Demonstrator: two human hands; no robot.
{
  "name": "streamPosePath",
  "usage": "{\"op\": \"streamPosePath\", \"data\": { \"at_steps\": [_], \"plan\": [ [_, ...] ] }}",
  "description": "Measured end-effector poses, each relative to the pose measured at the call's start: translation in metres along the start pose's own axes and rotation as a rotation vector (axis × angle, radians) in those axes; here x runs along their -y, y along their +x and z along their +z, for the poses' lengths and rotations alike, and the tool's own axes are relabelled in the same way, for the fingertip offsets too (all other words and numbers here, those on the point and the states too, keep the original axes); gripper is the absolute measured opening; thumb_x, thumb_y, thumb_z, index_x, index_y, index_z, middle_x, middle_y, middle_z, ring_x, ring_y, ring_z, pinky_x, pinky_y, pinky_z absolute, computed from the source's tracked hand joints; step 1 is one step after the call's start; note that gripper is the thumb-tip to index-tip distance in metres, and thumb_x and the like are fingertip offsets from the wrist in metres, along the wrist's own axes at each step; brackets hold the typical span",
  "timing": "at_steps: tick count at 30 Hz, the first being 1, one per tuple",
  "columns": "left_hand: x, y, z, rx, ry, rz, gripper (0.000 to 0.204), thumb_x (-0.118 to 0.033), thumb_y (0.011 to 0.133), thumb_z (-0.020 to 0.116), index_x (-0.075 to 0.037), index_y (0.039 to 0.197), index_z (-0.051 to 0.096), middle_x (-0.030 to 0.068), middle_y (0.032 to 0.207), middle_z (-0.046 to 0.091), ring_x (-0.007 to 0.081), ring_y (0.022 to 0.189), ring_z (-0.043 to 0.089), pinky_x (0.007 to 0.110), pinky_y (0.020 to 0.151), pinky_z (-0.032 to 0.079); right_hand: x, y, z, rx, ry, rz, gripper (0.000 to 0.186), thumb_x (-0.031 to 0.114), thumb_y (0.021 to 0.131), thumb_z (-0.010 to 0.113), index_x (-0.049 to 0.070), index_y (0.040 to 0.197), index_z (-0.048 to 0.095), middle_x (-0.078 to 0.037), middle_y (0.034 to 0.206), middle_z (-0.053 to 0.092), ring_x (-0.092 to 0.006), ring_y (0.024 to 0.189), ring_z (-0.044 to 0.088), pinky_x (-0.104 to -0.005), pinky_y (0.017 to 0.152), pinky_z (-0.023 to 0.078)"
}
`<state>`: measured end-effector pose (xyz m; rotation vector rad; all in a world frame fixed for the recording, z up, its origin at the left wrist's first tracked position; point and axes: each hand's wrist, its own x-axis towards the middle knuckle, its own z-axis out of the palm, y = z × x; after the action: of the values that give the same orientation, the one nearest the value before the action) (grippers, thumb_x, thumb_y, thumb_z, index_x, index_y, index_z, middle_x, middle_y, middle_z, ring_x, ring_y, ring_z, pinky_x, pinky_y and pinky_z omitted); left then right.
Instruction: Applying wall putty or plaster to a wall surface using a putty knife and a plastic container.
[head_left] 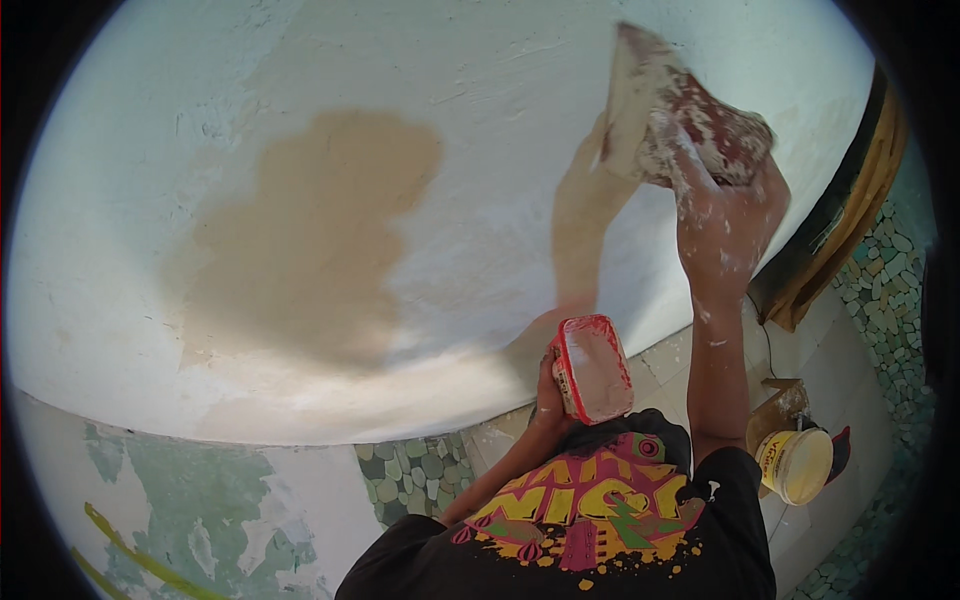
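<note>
Two hands are busy: my left hand [548,392] is curled round one side of a red-rimmed tub [571,375] just in front of my chest, while my right hand [735,215] pinches a broad scraper [700,105] up at the right part of the pale wall [480,100]. The scraper is blurred and smeared with white over its reddish brown, and I cannot tell whether its edge is touching the wall or just off it. Most of my left fingers are hidden by the tub.

What could go wrong, as I judge it, starts with that one-sided hold: a slip or a knock against the wall could tip the tub, and its paste [598,370] might drop on my shirt [590,510] or the tiles [655,365]. White smears cover my right fingers and wrist, so the scraper could turn in a slick grip. Uneven pressure, or a dried lump on the blade, might leave ridges. The soft-edged tan patch [330,220] looks to me like shadow, and it could hide rough spots. A step back to the right could catch the dark cord [767,340] or the yellow bucket [778,462].

As for containers, the tub is open, with smooth, pinkish-white paste inside and more daubed along its rim. The bucket stands on the floor at my lower right; its round top is pale cream, though I cannot tell whether that is a lid or what it holds
</note>
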<state>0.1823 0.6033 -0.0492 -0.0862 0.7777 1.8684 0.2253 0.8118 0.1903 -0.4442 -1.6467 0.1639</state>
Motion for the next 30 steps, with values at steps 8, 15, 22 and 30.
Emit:
{"op": "streamPosePath", "data": {
  "at_steps": [8,15,22,30],
  "plan": [
    [0.003,0.008,0.006,-0.11,0.059,0.024,0.069,-0.058,0.105,0.032,-0.008,0.15,0.045,0.0175,0.141,0.06,0.0356,0.125,0.062,0.055,0.108,0.05,0.032,0.012,0.026,-0.046,0.249,-0.17,0.035,0.026,0.089,0.073,0.009,0.12,0.075,-0.008,0.128,0.07,-0.031,0.117,0.064,-0.047,0.105,0.046],
    [-0.01,-0.001,0.021,-0.135,0.07,0.115,0.063,-0.054,0.106,0.033,-0.01,0.149,0.046,0.0145,0.142,0.06,0.0318,0.129,0.059,0.048,0.111,0.047,0.056,-0.007,-0.009,0.412,0.082,-0.188,0.038,0.025,0.09,0.071,0.017,0.127,0.074,-0.006,0.131,0.07,-0.028,0.122,0.064,-0.0464,0.105,0.042],
    [-0.003,0.007,0.006,0.062,-0.089,-0.096,0.068,-0.058,0.105,0.032,-0.01,0.152,0.042,0.0149,0.146,0.056,0.0355,0.13,0.058,0.05,0.113,0.046,0.04,0.058,0.006,0.04,-0.014,-0.379,0.053,0.013,0.079,0.079,0.018,0.131,0.072,-0.008,0.124,0.073,-0.0292,0.113,0.068,-0.0414,0.096,0.05],
    [-0.003,-0.011,0.017,-0.074,0.072,0.062,0.075,-0.064,0.102,0.036,-0.007,0.15,0.046,0.018,0.141,0.06,0.0377,0.126,0.062,0.055,0.108,0.05,0.074,0.007,-0.016,0.513,0.136,-0.271,0.051,0.02,0.081,0.08,0.013,0.13,0.071,-0.012,0.123,0.071,-0.0358,0.109,0.068,-0.0444,0.089,0.055]
  ]
}}
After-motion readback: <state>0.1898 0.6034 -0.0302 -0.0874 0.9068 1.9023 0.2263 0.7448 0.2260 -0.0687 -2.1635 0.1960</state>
